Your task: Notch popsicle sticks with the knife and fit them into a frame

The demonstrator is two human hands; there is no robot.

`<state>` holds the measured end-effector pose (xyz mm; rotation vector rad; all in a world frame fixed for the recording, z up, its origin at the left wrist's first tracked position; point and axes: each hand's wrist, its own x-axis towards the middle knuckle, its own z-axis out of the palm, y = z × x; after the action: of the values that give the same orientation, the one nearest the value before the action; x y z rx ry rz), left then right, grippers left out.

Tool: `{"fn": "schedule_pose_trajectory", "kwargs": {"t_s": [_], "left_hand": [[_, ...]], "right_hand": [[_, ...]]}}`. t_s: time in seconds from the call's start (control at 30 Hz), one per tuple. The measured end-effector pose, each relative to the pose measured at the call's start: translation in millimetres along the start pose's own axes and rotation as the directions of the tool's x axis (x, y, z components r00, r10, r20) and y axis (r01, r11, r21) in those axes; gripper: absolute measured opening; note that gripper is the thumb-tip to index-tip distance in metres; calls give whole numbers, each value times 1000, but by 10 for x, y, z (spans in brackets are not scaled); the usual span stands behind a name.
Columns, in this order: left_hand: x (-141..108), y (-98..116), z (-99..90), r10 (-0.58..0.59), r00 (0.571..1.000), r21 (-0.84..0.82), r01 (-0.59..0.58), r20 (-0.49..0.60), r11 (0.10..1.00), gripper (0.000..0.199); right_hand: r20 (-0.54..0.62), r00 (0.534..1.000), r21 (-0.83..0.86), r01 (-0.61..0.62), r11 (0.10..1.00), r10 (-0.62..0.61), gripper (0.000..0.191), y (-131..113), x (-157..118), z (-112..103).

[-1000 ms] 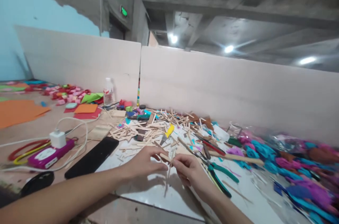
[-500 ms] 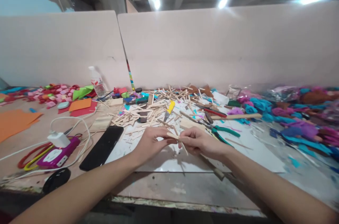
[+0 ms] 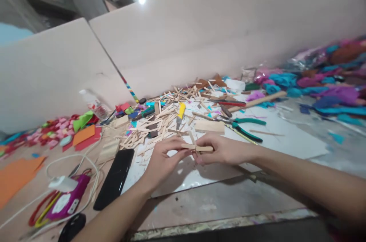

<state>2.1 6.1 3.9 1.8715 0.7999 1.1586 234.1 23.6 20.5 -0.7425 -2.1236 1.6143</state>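
Note:
Over the white sheet (image 3: 183, 181) near the table's front, both hands meet on a small piece of joined wooden sticks (image 3: 201, 148). My left hand (image 3: 168, 154) pinches its left end between thumb and fingers. My right hand (image 3: 215, 148) has its fingers closed around the right part, and one thin stick pokes up behind. Just past the hands lie a flat wood block (image 3: 209, 126) and a yellow-handled cutter (image 3: 180, 114). Green-handled pliers (image 3: 247, 127) rest to the right of them.
Loose wooden sticks (image 3: 162, 120) are heaped at the back. On the left are a black phone (image 3: 114, 179), a purple power strip (image 3: 68, 200) with white cables and a plastic bottle (image 3: 95, 104). Coloured crumpled paper (image 3: 331, 93) covers the right side. A pale partition (image 3: 185, 40) stands behind.
The head view has tilted, so the scene slants. The joined sticks have turned in my hands and now lie nearly level, with more of them showing by the right fingers.

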Motion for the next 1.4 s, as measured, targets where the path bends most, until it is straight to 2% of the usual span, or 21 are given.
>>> {"fn": "schedule_pose_trajectory", "kwargs": {"t_s": [0.13,0.27,0.53,0.67,0.8,1.0,1.23,1.4], "left_hand": [[-7,-55,73,-159,987,-147,158,6,976,7],[-42,-90,133,-246,969,-252,243,20,936,4],[-23,-98,58,-335,942,-428,289,-32,856,10],[-16,-76,62,-335,942,-458,296,-4,838,12],[-20,-49,51,-300,954,-440,280,25,853,19],[-26,-114,17,-275,959,-429,275,65,860,18],[-42,-122,62,-285,940,-466,341,189,816,24],[-55,-149,83,-291,937,-472,348,190,810,30]], "right_hand": [[46,999,28,14,1000,-15,31,78,-13,-24],[51,998,137,34,990,-42,37,122,-15,-52],[96,994,379,14,925,-55,38,157,-15,-134],[79,993,480,35,876,-84,35,188,23,-83],[10,997,404,66,913,-76,39,182,49,-40],[66,997,369,16,929,-43,42,140,35,-13],[124,992,301,-30,953,-8,44,62,-15,-45],[54,997,202,34,979,-46,49,26,-17,-15]]}}
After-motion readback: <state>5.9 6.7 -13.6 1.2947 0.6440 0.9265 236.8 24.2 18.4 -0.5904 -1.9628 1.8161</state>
